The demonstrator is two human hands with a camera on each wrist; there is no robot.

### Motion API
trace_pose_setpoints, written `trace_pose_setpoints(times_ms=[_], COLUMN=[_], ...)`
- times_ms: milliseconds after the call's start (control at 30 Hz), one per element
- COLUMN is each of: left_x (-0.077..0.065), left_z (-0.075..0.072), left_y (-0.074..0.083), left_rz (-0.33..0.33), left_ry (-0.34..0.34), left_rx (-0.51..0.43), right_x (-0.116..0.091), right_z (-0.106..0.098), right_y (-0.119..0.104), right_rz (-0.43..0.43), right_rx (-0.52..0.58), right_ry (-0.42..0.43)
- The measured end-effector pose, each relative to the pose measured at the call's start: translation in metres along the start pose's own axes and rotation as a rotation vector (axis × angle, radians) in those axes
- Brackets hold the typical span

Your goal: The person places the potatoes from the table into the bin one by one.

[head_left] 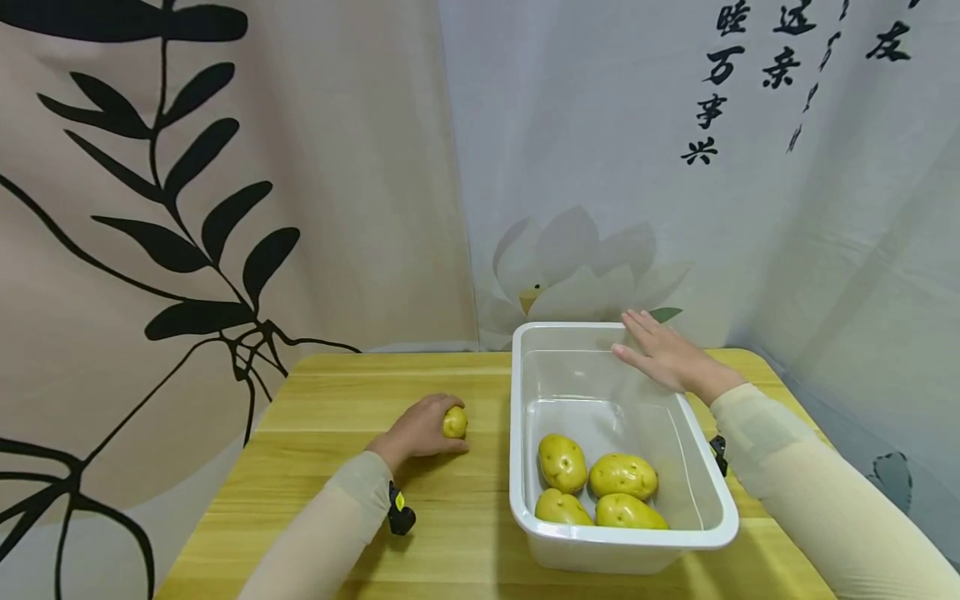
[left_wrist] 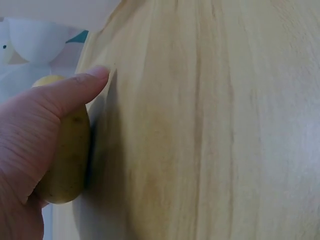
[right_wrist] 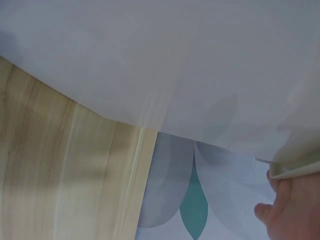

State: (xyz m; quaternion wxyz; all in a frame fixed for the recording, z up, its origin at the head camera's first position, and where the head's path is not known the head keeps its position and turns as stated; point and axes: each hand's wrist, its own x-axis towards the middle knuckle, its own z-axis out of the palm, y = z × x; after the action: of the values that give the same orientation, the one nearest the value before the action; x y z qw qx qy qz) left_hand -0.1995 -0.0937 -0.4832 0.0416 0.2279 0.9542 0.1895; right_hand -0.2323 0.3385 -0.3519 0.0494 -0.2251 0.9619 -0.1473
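At the middle of the table, my left hand [head_left: 423, 427] grips a yellow potato [head_left: 455, 422], fingers over its top and thumb along its near side. The left wrist view shows this potato [left_wrist: 70, 160] beneath the palm, close to the wooden surface. To its right stands a deep white plastic bin [head_left: 637, 537]. Several potatoes [head_left: 624, 476] lie together on the bin's floor, towards the near end. My right hand [head_left: 667, 354] rests on the rim at the bin's far right corner, its fingers fairly straight. The bin's outer wall [right_wrist: 150, 60] fills much of the right wrist view.
The wooden table [head_left: 360, 392] ends just behind the bin. A printed curtain [head_left: 360, 167] with dark leaves and a pale flower hangs beyond it. Small black devices [head_left: 401, 512] are worn at both wrists.
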Motion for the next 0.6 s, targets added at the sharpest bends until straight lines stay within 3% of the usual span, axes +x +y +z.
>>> trace_pose_setpoints(times_ms=[367,600], left_x=[0.001,0.001], left_z=[0.01,0.016], left_y=[-0.001,-0.003], left_rz=[-0.052,-0.061], left_ry=[0.078,0.164], left_rx=[-0.022,-0.045], right_x=[0.001,0.004], right_z=[-0.001,-0.001], right_y=[0.001,0.001], right_rz=[0.006,0.008], right_rx=[0.002,0.021], right_ry=[-0.016,-0.011])
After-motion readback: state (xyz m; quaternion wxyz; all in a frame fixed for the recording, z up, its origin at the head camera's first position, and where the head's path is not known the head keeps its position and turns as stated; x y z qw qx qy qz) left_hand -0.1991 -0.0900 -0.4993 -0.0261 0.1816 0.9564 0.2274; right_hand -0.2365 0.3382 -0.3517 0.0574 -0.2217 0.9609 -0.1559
